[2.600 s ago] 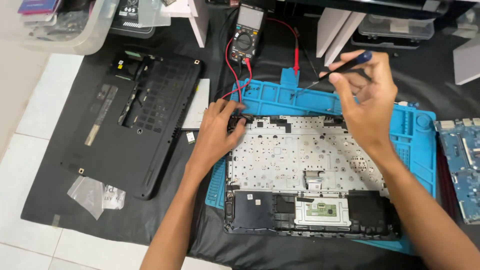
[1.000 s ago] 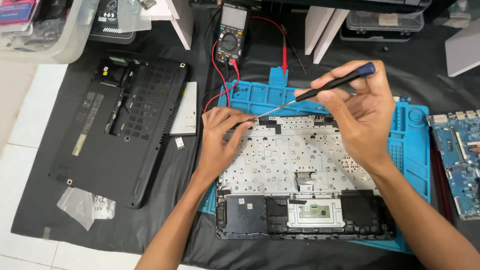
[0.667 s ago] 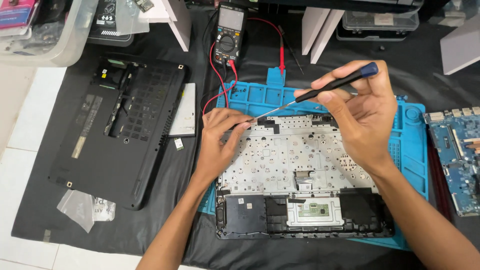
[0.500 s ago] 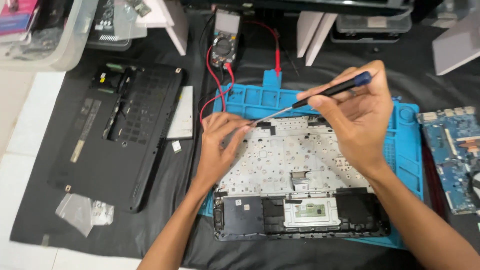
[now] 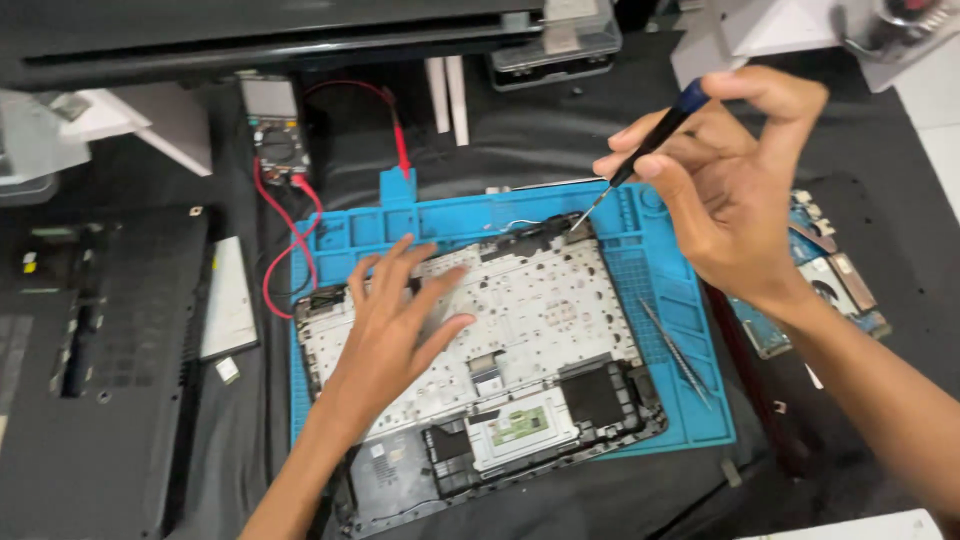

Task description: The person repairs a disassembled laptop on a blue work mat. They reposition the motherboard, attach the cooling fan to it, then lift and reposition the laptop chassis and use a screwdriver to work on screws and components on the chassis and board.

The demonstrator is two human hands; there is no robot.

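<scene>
We have the opened laptop shell [image 5: 520, 350] lying inside-up on the blue silicone mat [image 5: 690, 400], turned a little askew, its pale metal keyboard backing filling the upper half and the dark touchpad bracket with a small green board near the front edge. Our left hand [image 5: 395, 320] rests flat on that backing, fingers spread and pressing down, gripping nothing. Our right hand [image 5: 740, 190] pinches a slim screwdriver [image 5: 640, 150] with a blue-and-black handle between thumb and fingertips, its tip just at the shell's far right corner, where a thin white wire loops along the rim. We judge the shell to be light and fairly stiff across the metal plate but brittle at its plastic edges and clips — it should be steadied by a flat palm on the plate or lifted by the outer frame, never by the ribbon connectors or the touchpad board. The screwdriver is light and slick-handled, best rolled at the fingertips. A pair of tweezers [image 5: 678, 350] lies on the mat to the right of the shell, a multimeter [image 5: 278, 140] with red leads sits beyond the mat, the black bottom cover [image 5: 100, 370] lies well to the left, and a circuit board [image 5: 830, 280] shows partly behind our right wrist.
</scene>
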